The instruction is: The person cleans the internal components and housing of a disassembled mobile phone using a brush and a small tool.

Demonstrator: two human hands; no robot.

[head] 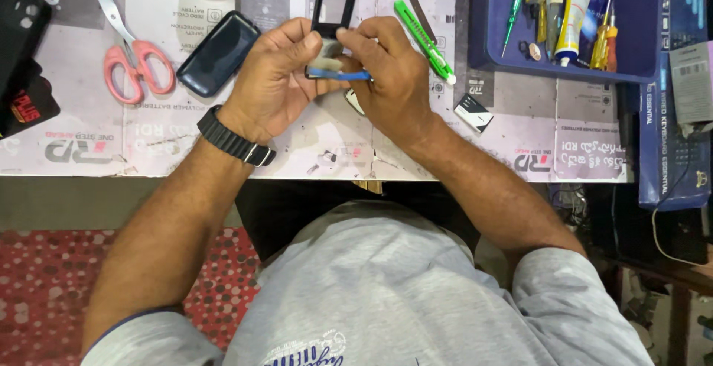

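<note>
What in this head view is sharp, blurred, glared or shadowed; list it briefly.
Head view: light is even and soft; the pink scissors and green utility knife look sharp; the left hand and right hand are slightly soft around the blue tool at the phone frame; faint sheen on the dark back cover; the wide lens bends the table edge.

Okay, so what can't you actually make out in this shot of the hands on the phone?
Head view only:
- The lower end of the phone frame is covered by the left hand and right hand.
- The blue tool shows only a short stretch between the fingers; its ends are hidden.
- The small white part under the right hand is mostly covered.
- The tools in the blue tray are cut off by the top edge.
</note>
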